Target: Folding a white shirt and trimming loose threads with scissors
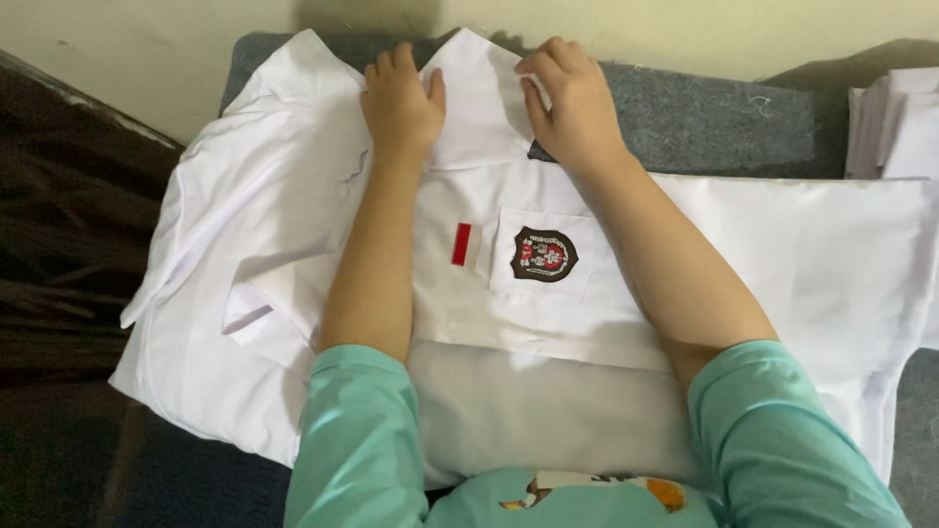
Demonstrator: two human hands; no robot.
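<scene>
A white shirt (pixel 782 244) lies spread on a grey padded surface (pixel 704 112). It has a chest pocket with a dark shield-shaped badge (pixel 544 254) and a small red and white patch (pixel 462 244) beside it. My left hand (pixel 401 103) presses flat on the collar (pixel 484 98) at the far end. Over on the collar's right side, my right hand (pixel 572 98) pinches the fabric edge between curled fingers. Both forearms reach over the shirt, with teal sleeves pushed up.
A stack of folded white cloth (pixel 895 122) sits at the far right. A dark wooden edge (pixel 68 244) runs along the left. A pale wall (pixel 636 29) stands just behind the padded surface.
</scene>
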